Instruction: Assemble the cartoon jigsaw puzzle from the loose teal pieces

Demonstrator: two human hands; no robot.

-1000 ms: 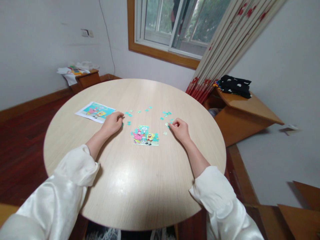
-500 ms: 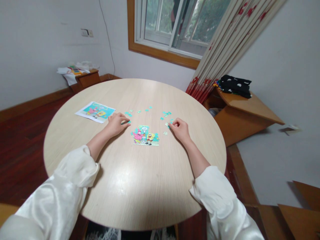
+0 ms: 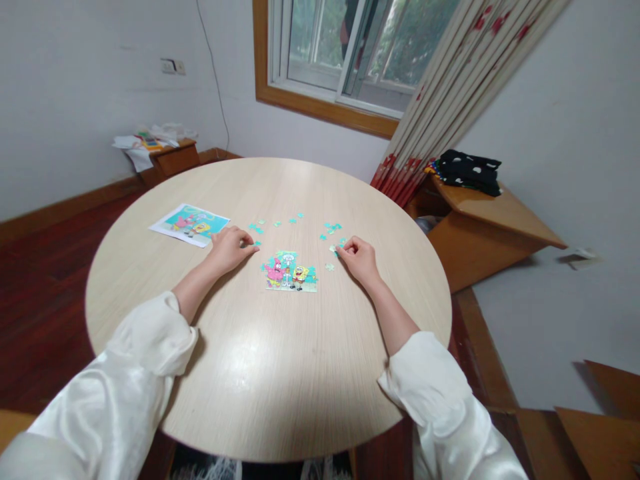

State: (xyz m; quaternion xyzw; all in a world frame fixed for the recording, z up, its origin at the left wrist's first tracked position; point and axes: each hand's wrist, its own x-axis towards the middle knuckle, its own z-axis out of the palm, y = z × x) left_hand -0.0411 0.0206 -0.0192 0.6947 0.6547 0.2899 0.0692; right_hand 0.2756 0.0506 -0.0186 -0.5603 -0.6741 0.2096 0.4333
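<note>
A partly joined jigsaw puzzle [image 3: 291, 272] lies flat on the table between my hands, showing a pink, a pale blue and a yellow cartoon figure. My left hand [image 3: 233, 248] rests to its upper left, thumb and fingers closed around the edge of a small teal puzzle piece [image 3: 257, 244]. On the other side, my right hand [image 3: 359, 256] has its fingers curled in, with thumb and forefinger pinched at a puzzle piece [image 3: 337, 253] that they partly cover. A pale loose piece [image 3: 330, 267] lies between this hand and the joined puzzle.
Several teal pieces [image 3: 331, 229] are scattered beyond my right hand, and more loose pieces [image 3: 256, 228] beyond my left. A printed reference picture [image 3: 190, 224] lies at the left of the round table [image 3: 240, 393]. A wooden cabinet [image 3: 490, 233] bearing dark cloth stands at the right.
My left thumb and fingers have drawn slightly closer together at the teal piece. My right hand stays almost still, and the joined puzzle looks the same.
</note>
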